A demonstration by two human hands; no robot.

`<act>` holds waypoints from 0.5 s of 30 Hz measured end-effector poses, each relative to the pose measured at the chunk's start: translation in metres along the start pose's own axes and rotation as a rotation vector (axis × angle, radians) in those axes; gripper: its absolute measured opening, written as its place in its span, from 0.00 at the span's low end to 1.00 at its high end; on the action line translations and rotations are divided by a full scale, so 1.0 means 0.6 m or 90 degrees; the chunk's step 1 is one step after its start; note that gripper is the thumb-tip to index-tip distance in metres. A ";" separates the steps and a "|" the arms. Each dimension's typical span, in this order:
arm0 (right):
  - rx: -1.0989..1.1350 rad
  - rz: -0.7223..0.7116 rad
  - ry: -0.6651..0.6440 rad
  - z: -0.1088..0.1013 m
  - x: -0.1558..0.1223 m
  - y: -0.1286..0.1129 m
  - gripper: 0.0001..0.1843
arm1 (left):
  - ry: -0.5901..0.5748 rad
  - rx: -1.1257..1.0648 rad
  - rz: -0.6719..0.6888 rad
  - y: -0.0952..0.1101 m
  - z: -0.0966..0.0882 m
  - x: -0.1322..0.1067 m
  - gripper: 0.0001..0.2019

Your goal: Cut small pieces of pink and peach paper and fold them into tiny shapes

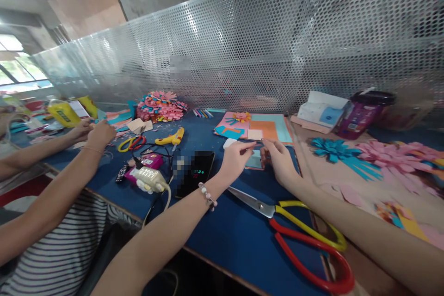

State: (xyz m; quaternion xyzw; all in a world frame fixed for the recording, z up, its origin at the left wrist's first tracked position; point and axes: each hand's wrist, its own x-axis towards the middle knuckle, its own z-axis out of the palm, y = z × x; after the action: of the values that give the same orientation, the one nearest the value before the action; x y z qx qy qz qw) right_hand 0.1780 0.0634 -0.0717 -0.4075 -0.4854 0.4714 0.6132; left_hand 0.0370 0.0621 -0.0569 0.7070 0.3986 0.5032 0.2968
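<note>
My left hand (236,159) and my right hand (279,159) meet over the blue table, fingertips pinched close together. Something small and thin seems to be between them, but I cannot make out what. Just below the fingers lies a light blue paper piece (254,162). Large scissors (263,206) with one yellow and one red handle lie under my right forearm, blades slightly apart. Behind my hands are stacked coloured papers (282,125), with an orange-and-pink paper flower (241,117) on top. A phone (201,171) with a lit clock lies left of my left hand.
A yellow glue gun (171,137), a purple power strip (152,162) with cables and small scissors (133,142) lie left. A co-worker's hands (100,136) work beyond. Paper flowers (335,150) and a purple cup (362,115) stand right. A perforated metal screen (225,55) borders the back.
</note>
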 end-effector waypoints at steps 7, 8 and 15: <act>-0.035 -0.035 -0.007 0.000 -0.002 -0.002 0.21 | 0.022 0.132 0.112 0.000 -0.001 -0.004 0.16; -0.032 -0.034 -0.010 0.000 -0.003 -0.004 0.21 | 0.020 0.135 0.116 -0.002 -0.001 -0.004 0.16; -0.004 -0.012 -0.007 0.002 -0.003 -0.010 0.19 | -0.004 0.150 0.148 -0.006 0.000 -0.004 0.16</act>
State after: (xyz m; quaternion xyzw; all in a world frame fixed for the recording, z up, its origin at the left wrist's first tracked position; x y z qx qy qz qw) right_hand 0.1778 0.0603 -0.0661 -0.4023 -0.4939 0.4666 0.6136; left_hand 0.0356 0.0618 -0.0609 0.7798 0.3695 0.4818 0.1527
